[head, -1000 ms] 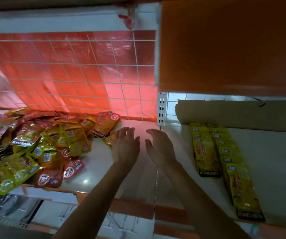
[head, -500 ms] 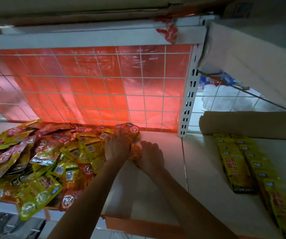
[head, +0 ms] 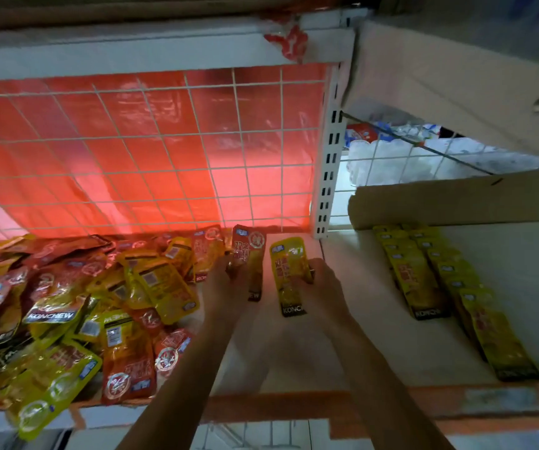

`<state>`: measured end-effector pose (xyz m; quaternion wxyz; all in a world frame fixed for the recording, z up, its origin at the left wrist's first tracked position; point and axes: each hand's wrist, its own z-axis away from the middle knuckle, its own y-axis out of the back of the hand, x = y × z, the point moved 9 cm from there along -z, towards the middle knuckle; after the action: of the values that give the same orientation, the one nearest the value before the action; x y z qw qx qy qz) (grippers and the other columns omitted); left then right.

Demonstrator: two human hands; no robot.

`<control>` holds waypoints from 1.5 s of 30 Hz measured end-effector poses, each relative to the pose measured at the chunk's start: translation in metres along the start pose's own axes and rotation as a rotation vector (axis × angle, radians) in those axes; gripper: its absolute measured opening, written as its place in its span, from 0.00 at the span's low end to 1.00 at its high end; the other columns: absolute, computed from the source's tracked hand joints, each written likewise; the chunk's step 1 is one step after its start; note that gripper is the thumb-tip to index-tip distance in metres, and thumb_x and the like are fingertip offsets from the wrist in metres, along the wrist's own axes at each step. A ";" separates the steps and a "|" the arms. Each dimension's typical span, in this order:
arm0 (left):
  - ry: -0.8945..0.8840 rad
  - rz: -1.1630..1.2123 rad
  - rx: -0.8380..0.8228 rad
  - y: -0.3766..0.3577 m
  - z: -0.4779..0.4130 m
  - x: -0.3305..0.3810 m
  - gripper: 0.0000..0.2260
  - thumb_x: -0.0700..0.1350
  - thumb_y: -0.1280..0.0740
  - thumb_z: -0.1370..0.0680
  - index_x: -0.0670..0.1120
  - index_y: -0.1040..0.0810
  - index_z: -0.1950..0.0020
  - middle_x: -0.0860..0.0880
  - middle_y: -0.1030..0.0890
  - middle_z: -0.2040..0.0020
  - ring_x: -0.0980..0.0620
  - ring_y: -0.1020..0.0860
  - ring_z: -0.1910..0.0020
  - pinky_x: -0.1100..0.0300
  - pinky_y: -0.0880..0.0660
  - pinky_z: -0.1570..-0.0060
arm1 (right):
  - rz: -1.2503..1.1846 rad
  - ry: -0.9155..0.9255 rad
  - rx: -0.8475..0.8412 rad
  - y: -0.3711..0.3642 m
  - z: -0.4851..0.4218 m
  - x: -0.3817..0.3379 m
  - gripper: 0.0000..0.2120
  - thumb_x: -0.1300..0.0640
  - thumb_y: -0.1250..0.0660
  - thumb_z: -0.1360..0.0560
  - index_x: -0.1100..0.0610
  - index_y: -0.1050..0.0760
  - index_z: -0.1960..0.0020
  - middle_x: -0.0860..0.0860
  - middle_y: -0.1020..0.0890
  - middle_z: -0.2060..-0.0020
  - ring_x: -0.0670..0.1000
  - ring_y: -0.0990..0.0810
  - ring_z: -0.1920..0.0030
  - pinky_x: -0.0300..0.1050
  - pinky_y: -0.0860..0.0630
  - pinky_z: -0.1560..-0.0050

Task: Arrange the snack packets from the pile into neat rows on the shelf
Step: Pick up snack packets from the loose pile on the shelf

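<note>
Item 1, left hand (head: 227, 282): fingers (head: 234, 264) are curled round the edge of a red packet (head: 249, 251), which is held flat and lengthwise at frame centre.

Item 2, right hand (head: 325, 285): fingers (head: 310, 271) are closed on a yellow packet (head: 289, 271), held parallel just beside the red one. Both appear to be sorted by colour, label up, for laying straight.

Item 3, pile (head: 76, 306): loose mixed packets are heaped at the left of the shelf (head: 297, 355).

Item 4, rows (head: 424, 280): two overlapping yellow lines are laid at the right, seemingly the pattern being followed.
</note>
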<state>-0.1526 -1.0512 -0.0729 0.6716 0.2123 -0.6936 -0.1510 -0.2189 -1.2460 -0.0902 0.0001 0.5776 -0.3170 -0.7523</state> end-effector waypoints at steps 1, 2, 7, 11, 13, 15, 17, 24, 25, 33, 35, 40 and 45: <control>0.009 0.034 -0.020 -0.008 0.006 0.002 0.07 0.52 0.31 0.25 0.49 0.23 0.56 0.55 0.21 0.65 0.53 0.22 0.63 0.58 0.29 0.64 | -0.061 -0.013 0.029 0.010 0.003 0.006 0.08 0.55 0.34 0.26 0.50 0.29 0.49 0.48 0.20 0.54 0.43 0.23 0.60 0.31 0.32 0.69; 0.021 0.060 -0.052 -0.018 0.011 0.004 0.07 0.53 0.31 0.25 0.50 0.22 0.55 0.55 0.21 0.64 0.54 0.22 0.63 0.57 0.27 0.62 | -0.108 -0.023 0.059 0.021 0.008 0.012 0.08 0.55 0.33 0.27 0.49 0.28 0.49 0.46 0.20 0.56 0.41 0.23 0.60 0.30 0.32 0.70; 0.091 0.185 -0.228 -0.070 0.044 0.014 0.07 0.51 0.29 0.26 0.51 0.21 0.50 0.50 0.17 0.55 0.52 0.19 0.58 0.52 0.21 0.52 | -0.169 -0.036 0.215 0.078 0.030 0.039 0.08 0.58 0.33 0.28 0.52 0.26 0.49 0.45 0.20 0.60 0.44 0.22 0.59 0.41 0.27 0.61; 0.130 0.301 -0.316 -0.099 0.071 0.029 0.07 0.47 0.28 0.26 0.48 0.20 0.49 0.46 0.16 0.54 0.46 0.17 0.55 0.45 0.20 0.49 | -0.183 -0.031 0.266 0.115 0.041 0.060 0.04 0.62 0.33 0.27 0.56 0.26 0.53 0.49 0.21 0.64 0.46 0.24 0.67 0.43 0.30 0.67; 0.154 0.401 -0.353 -0.111 0.083 0.040 0.05 0.44 0.29 0.26 0.47 0.19 0.50 0.44 0.16 0.54 0.43 0.17 0.54 0.42 0.21 0.48 | -0.166 -0.018 0.295 0.132 0.044 0.067 0.07 0.62 0.34 0.27 0.55 0.26 0.50 0.50 0.20 0.62 0.45 0.23 0.67 0.38 0.30 0.68; 0.186 0.524 -0.382 -0.123 0.095 0.054 0.05 0.41 0.30 0.25 0.44 0.18 0.50 0.41 0.16 0.53 0.40 0.17 0.53 0.40 0.23 0.46 | -0.143 -0.006 0.313 0.148 0.045 0.072 0.10 0.61 0.34 0.26 0.54 0.25 0.46 0.47 0.19 0.59 0.41 0.23 0.64 0.39 0.29 0.65; 0.189 0.583 -0.400 -0.136 0.109 0.069 0.04 0.38 0.31 0.25 0.45 0.17 0.54 0.41 0.16 0.55 0.41 0.17 0.54 0.40 0.22 0.47 | -0.122 0.010 0.323 0.164 0.046 0.075 0.10 0.61 0.36 0.25 0.53 0.24 0.45 0.45 0.20 0.59 0.39 0.24 0.64 0.39 0.29 0.64; 0.190 0.608 -0.396 -0.174 0.146 0.102 0.06 0.36 0.31 0.26 0.40 0.18 0.50 0.37 0.17 0.53 0.35 0.19 0.50 0.40 0.23 0.46 | -0.139 0.072 0.300 0.202 0.045 0.083 0.05 0.59 0.40 0.22 0.55 0.26 0.54 0.47 0.24 0.67 0.40 0.28 0.69 0.40 0.30 0.66; 0.189 0.611 -0.397 -0.178 0.149 0.105 0.06 0.35 0.31 0.26 0.40 0.18 0.50 0.37 0.17 0.53 0.35 0.19 0.50 0.40 0.24 0.45 | -0.131 0.075 0.303 0.207 0.044 0.085 0.06 0.57 0.40 0.21 0.55 0.27 0.56 0.47 0.26 0.69 0.39 0.29 0.72 0.35 0.33 0.70; 0.022 0.517 -0.512 -0.210 0.185 0.144 0.09 0.37 0.33 0.24 0.49 0.19 0.48 0.43 0.17 0.51 0.42 0.18 0.50 0.38 0.23 0.46 | -0.187 0.100 0.219 0.226 0.046 0.095 0.10 0.49 0.35 0.23 0.50 0.26 0.44 0.43 0.21 0.57 0.43 0.20 0.57 0.43 0.22 0.53; -0.020 0.473 -0.518 -0.217 0.194 0.150 0.10 0.37 0.33 0.24 0.51 0.19 0.48 0.47 0.16 0.51 0.46 0.17 0.51 0.42 0.22 0.45 | -0.157 0.126 0.214 0.234 0.047 0.098 0.11 0.51 0.36 0.23 0.48 0.27 0.41 0.40 0.22 0.56 0.39 0.22 0.58 0.32 0.27 0.58; 0.025 0.572 -0.436 -0.223 0.203 0.145 0.11 0.38 0.31 0.25 0.54 0.17 0.50 0.49 0.16 0.51 0.48 0.17 0.50 0.49 0.20 0.48 | -0.205 0.108 0.311 0.267 0.051 0.117 0.12 0.55 0.33 0.24 0.47 0.25 0.42 0.40 0.20 0.58 0.38 0.22 0.60 0.31 0.29 0.62; -0.032 0.454 -0.251 -0.208 0.190 0.130 0.19 0.32 0.31 0.28 0.56 0.18 0.51 0.49 0.16 0.48 0.50 0.18 0.49 0.47 0.21 0.46 | -0.277 0.018 0.325 0.288 0.046 0.138 0.10 0.59 0.36 0.23 0.58 0.23 0.44 0.53 0.18 0.57 0.51 0.21 0.59 0.43 0.26 0.58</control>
<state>-0.3239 -1.3105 -0.0727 0.6985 -0.0362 -0.7097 -0.0845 -0.4106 -1.5047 -0.0669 -0.1935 0.6149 -0.3516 -0.6789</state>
